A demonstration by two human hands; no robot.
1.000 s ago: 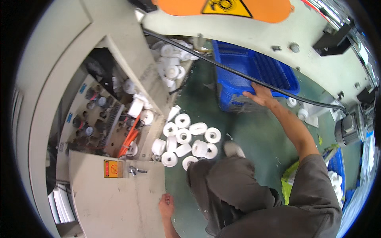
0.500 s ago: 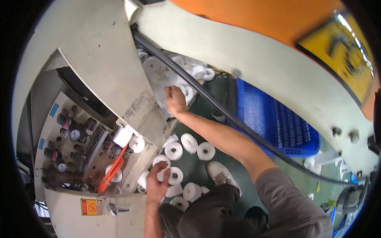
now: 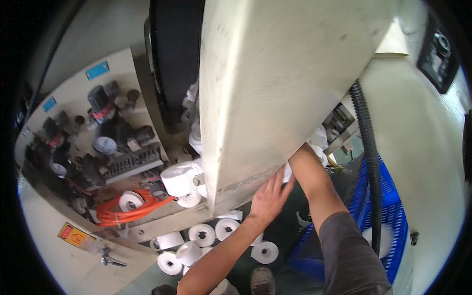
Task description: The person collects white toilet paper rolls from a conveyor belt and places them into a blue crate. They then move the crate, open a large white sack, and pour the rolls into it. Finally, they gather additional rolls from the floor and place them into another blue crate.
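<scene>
My right forearm [image 3: 317, 184] reaches up behind the lower edge of a cream machine panel [image 3: 275, 98], which hides the right hand and its fingers. My left hand [image 3: 268, 199] is beside that edge, fingers stretched out and apart from the thumb. Its fingertips are close to a white piece [image 3: 287, 173] between the hand and my right forearm; whether they touch it I cannot tell. More white rolls [image 3: 319, 137] show in the gap past the panel. Below the left hand, several white rolls with hollow cores [image 3: 202, 235] lie on the green floor.
At left is a panel of gauges and regulators [image 3: 104, 145], with a coiled orange hose [image 3: 115, 211] and a white roll [image 3: 180, 178] on a ledge. A black corrugated hose [image 3: 369, 162] hangs at right before a blue plastic basket [image 3: 396, 216]. A metal latch [image 3: 112, 258] sticks out lower left.
The view has shifted closer to the machine. My right hand has gone out of sight behind the panel. My left hand has moved from above the floor rolls to the panel's lower edge.
</scene>
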